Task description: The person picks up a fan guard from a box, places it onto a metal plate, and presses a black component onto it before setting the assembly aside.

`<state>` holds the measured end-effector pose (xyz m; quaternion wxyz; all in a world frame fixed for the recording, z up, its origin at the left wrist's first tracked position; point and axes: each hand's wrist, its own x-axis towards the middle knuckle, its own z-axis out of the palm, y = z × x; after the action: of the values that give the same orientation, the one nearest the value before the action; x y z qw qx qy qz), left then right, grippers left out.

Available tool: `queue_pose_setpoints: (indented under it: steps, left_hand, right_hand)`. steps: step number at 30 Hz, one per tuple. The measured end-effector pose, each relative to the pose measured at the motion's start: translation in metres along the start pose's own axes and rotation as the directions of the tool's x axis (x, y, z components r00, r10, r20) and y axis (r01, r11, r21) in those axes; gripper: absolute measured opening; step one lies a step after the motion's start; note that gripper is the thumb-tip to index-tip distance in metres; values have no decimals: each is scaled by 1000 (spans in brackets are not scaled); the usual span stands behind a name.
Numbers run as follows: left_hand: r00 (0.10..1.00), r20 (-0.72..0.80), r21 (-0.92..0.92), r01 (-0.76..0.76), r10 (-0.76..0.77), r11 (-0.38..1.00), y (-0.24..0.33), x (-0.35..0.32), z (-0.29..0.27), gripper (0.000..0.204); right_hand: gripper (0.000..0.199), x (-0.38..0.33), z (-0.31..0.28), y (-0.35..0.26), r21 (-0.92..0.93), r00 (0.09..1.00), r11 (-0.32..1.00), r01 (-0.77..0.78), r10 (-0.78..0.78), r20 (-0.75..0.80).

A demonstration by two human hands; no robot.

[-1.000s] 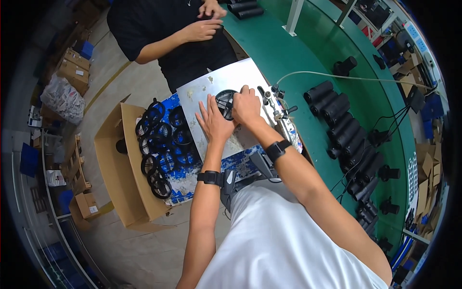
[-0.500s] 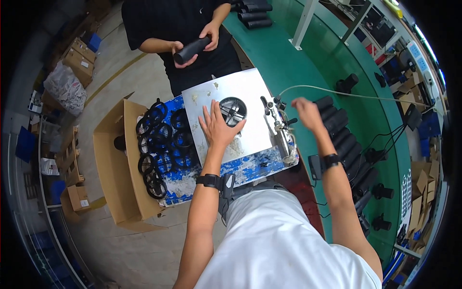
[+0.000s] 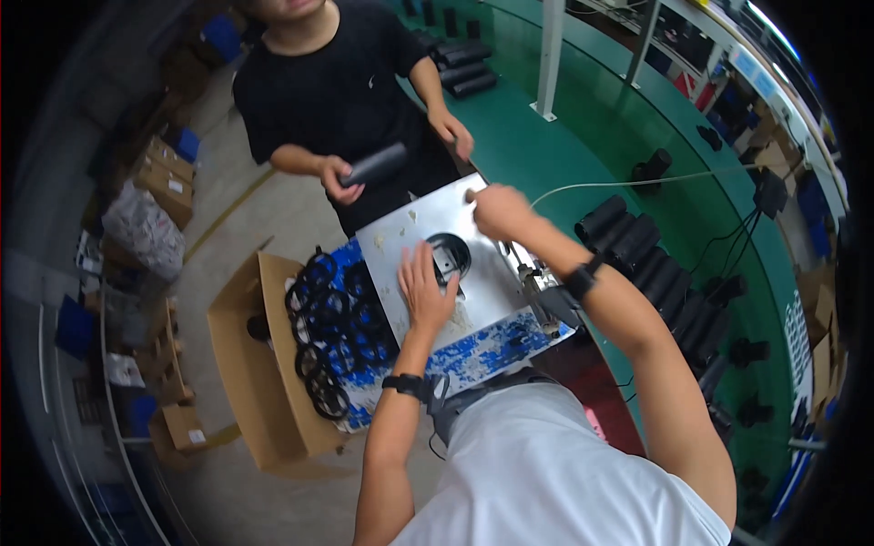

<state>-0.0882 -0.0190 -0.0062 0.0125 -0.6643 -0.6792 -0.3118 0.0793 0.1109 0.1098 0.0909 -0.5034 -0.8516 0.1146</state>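
The left hand [image 3: 426, 289] lies flat, fingers spread, on the bare metal work plate [image 3: 428, 223], its fingertips touching the black plastic ring with a metal insert [image 3: 448, 255] that sits near the plate's middle. Half a second ago the right hand was out over the row of black cylindrical housings [image 3: 628, 241] on the green bench top [image 3: 546, 155]; it has since come back. The right hand [image 3: 496, 211] is now closed into a loose fist at the plate's far edge, a small object showing at the fingertips; what it is cannot be told. The ring has not shifted. Judged from this, a small part is being brought to the ring. Opposite, a co-worker in black [image 3: 337, 91] holds a dark cylinder [image 3: 375, 164].
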Motion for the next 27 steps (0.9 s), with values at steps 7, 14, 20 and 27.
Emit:
queue_pose_setpoints:
  steps: [7,14,20,27]
  left_hand:
    - [769,426,-25,-516,476,856,-13,35,-30,42]
    - [610,641,-58,-567,465,822,-23,56,-28,27]
    - [734,406,-187,-517,545,835,-26,39,-15,17]
    - [760,366,-119,-535,537,837,-29,35,-15,8]
  right_hand:
    - [21,32,74,-46,-266,935,954,135,-35,352]
    - [23,39,96,-38,-124,986,992,-21,41,159]
    - [42,43,95,-33,-52,989,996,-74,80,122]
    - [44,37,92,-44,-77,981,991,-106,117,152]
